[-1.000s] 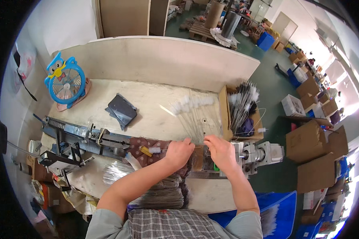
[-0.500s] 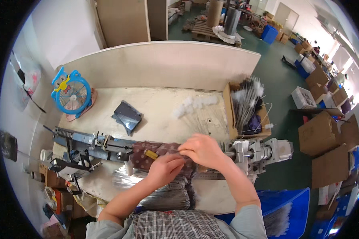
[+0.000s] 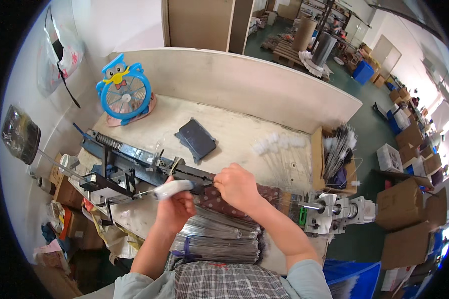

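Pale counter [image 3: 244,134] carries one blue machine [image 3: 134,162]; left hand [image 3: 174,209], grip closed on one white fluffy stick [image 3: 172,188] lying left-right, tip leftward; right hand [image 3: 239,187] fisted beside it, contents unclear

White fluffy stick [image 3: 172,188], level, apparently wire-tipped

the right hand [image 3: 239,187] is covering whatever it is gripping on the blue machine [image 3: 134,162]. the bundle of wires [image 3: 217,236] at six o'clock is lying partly hidden under both forearms. boxes [image 3: 409,209] at three o'clock are blurring toward the rim.
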A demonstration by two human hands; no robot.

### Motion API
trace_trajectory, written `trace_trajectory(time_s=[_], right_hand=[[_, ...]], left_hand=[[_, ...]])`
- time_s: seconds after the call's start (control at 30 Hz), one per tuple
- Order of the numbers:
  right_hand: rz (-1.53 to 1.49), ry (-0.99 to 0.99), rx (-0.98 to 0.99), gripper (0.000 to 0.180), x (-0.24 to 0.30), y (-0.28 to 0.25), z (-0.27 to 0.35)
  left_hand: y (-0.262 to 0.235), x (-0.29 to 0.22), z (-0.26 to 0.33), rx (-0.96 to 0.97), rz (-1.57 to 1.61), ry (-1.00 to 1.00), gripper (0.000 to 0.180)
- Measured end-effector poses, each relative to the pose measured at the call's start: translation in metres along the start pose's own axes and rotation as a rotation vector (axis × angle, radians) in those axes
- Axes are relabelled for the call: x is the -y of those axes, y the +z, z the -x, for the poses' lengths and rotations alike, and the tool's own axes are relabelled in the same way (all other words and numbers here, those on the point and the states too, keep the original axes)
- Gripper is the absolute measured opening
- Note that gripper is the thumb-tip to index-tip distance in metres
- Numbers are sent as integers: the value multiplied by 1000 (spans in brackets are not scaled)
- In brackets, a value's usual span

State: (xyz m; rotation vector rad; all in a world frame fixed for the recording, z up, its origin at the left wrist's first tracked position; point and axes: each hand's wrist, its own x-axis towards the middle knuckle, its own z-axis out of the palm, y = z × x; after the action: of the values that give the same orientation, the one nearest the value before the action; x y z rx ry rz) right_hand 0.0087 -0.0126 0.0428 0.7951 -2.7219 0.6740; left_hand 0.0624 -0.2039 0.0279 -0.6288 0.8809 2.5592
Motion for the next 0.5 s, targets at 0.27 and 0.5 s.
trace_trajectory(time_s=[0.27, 0.5], right_hand=[[37, 36, 69, 7, 3, -10, -7], [-73, -93, -179, 8, -8, -24, 23]], left_hand=[[2, 34, -19, -101, -1613, 370, 44], [-2, 60, -30, 81, -786, 242, 27]])
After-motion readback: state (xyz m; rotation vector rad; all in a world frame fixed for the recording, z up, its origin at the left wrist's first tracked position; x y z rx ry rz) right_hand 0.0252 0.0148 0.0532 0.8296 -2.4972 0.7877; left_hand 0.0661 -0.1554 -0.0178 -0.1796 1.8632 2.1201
